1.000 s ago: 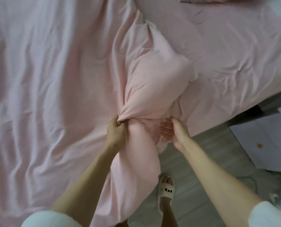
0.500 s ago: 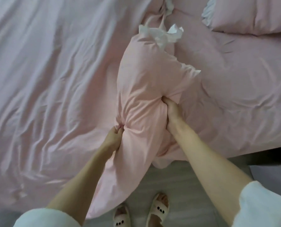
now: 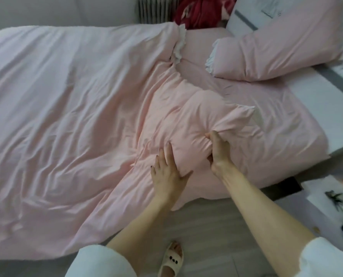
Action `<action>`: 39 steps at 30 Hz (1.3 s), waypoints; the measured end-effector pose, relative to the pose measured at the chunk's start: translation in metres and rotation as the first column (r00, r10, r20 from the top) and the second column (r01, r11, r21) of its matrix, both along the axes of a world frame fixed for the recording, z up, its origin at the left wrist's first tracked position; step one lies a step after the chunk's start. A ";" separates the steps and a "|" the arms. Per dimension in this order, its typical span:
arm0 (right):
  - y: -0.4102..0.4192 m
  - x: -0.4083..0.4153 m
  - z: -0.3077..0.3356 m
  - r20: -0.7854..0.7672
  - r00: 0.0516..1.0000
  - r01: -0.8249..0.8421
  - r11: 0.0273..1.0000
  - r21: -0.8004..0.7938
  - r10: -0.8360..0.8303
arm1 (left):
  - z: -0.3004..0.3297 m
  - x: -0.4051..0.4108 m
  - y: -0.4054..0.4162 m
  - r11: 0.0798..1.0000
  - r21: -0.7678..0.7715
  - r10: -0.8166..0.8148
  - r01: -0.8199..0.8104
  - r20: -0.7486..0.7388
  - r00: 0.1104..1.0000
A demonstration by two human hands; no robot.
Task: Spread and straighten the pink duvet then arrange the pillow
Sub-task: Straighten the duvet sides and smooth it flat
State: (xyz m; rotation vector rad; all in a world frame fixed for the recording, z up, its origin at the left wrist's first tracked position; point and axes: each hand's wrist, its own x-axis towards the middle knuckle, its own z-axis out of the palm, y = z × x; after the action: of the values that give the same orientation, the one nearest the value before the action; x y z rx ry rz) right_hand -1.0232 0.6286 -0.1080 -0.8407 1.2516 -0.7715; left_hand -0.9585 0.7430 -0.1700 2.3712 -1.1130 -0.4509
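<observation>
Duvet (image 3: 82, 108) bunch sits right under your flat left hand (image 3: 167, 172), right hand (image 3: 218, 150) pinching its fold, so the slack runs away up-bed.

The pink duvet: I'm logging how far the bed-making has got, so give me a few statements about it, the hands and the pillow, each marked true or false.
1. The right hand grips a bunched fold of the pink duvet. True.
2. The left hand clutches the duvet in a fist. False: it rests flat on it, fingers straight.
3. The pillow lies at the head of the bed, apart from both hands. True.
4. The duvet is spread smooth to the pillow. False: it is bunched and wrinkled, with bare sheet showing beside it.
</observation>
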 end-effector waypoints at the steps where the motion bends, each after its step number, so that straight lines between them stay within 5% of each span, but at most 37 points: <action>1: 0.008 -0.003 0.013 0.003 1.000 -0.014 0.999 -0.036 0.014 | 0.014 0.002 0.004 0.996 -0.077 0.041 -0.041 -0.008 0.999; 6: 0.048 -0.028 0.082 0.063 0.996 -0.050 0.987 -0.153 0.060 | 0.092 -0.002 0.044 0.956 -0.293 -0.005 0.013 0.026 1.000; 10: 0.062 -0.046 0.113 0.037 0.986 -0.155 0.981 -0.116 0.161 | 0.122 -0.014 0.066 0.954 -0.300 -0.012 0.008 -0.011 1.000; 13: 0.063 -0.061 0.121 -0.238 0.966 -0.168 0.940 -0.297 0.098 | 0.131 -0.024 0.083 0.952 -0.304 0.019 -0.038 -0.064 0.998; 14: 0.063 -0.069 0.123 -0.392 0.920 -0.195 0.872 -0.449 0.004 | 0.133 -0.026 0.088 0.951 -0.306 0.030 -0.051 -0.074 0.997; 16: 0.068 -0.083 0.124 -0.462 0.873 -0.275 0.624 -0.731 -0.157 | 0.138 -0.028 0.092 0.951 -0.298 0.060 -0.084 -0.089 0.994; 18: 0.073 -0.095 0.123 -0.517 0.839 -0.425 0.386 -0.818 -0.170 | 0.145 -0.031 0.091 0.950 -0.288 0.094 -0.118 -0.095 0.991; 20: 0.067 -0.107 0.120 -0.740 0.662 -0.724 0.153 -0.673 -0.119 | 0.153 -0.037 0.085 0.943 -0.291 0.138 -0.164 -0.108 0.985; 22: 0.056 -0.116 0.121 -0.925 0.364 -0.931 -0.028 -0.364 -0.109 | 0.158 -0.039 0.080 0.929 -0.306 0.176 -0.208 -0.129 0.976; 24: 0.032 -0.129 0.117 -0.964 0.169 -0.984 -0.090 -0.153 -0.203 | 0.162 -0.047 0.071 0.926 -0.306 0.193 -0.220 -0.116 0.974; 25: 0.022 -0.134 0.117 -0.950 0.151 -0.988 -0.084 -0.133 -0.273 | 0.164 -0.053 0.066 0.932 -0.296 0.189 -0.210 -0.097 0.977; 28: -0.015 -0.140 0.123 -0.888 0.223 -0.975 -0.084 -0.207 -0.401 | 0.163 -0.078 0.044 0.945 -0.253 0.202 -0.208 -0.049 0.978; 31: -0.048 -0.149 0.139 -0.805 0.346 -0.929 -0.298 -0.221 -0.482 | 0.161 -0.097 0.022 0.948 -0.213 0.242 -0.235 0.006 0.970; 35: -0.080 -0.192 0.147 -0.781 0.470 -0.829 -0.510 -0.231 -0.410 | 0.166 -0.135 0.002 0.965 -0.130 0.237 -0.228 0.059 0.970; 39: -0.097 -0.231 0.158 -0.823 0.473 -0.805 -0.534 -0.259 -0.314 | 0.176 -0.171 -0.017 0.981 -0.045 0.192 -0.188 0.114 0.975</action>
State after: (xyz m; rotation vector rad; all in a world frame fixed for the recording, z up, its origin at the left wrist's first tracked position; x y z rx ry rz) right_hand -1.2537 0.5320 0.0502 -3.3794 0.0239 -0.6007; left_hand -1.1291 0.7264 0.0056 2.4715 -0.9236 -0.2258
